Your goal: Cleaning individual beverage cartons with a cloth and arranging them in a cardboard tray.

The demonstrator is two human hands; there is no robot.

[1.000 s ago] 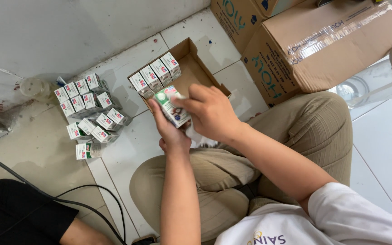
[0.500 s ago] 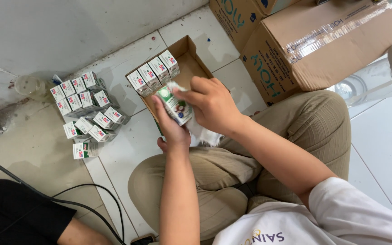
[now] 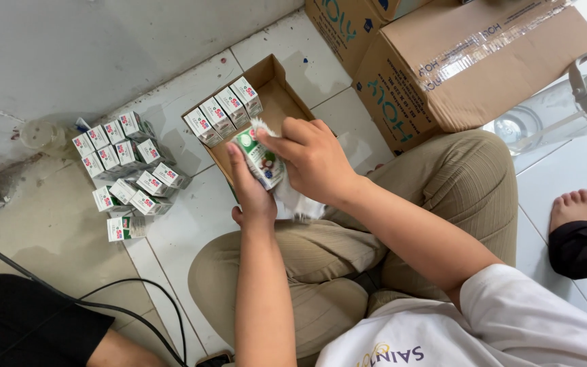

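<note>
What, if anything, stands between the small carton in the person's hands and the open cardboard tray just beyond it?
Nothing visible does. The small carton is held between the left hand and right hand, right at the near edge of the open cardboard tray. Four cartons line its far side, and the near part looks free.

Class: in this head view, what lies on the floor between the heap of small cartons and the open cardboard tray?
Nothing: bare white tile separates the heap of small cartons from the cardboard tray.

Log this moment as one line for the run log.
left hand: holds small carton | right hand: on carton top | open cardboard tray: four cartons in a row
</note>
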